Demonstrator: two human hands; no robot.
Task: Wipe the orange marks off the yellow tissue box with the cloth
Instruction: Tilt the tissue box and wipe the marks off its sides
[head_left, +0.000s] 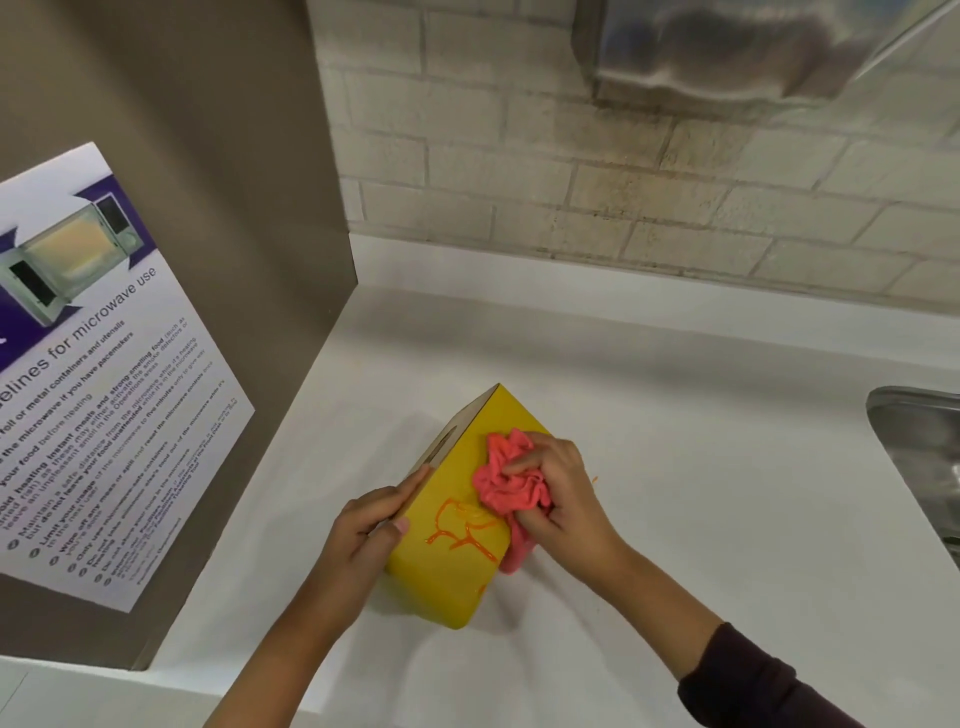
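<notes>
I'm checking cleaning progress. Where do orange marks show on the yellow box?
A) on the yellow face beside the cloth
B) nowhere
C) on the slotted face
A: orange marks streak the yellow face of the tissue box, next to the cloth gripped by the right hand.

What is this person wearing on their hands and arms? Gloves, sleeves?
No gloves: left hand and right hand are bare, no rings or watch visible. A dark sleeve covers the right arm's upper forearm; the left forearm shows no sleeve.

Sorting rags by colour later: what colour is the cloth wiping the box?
Coral pink. The cloth shows best in the head view.
</notes>
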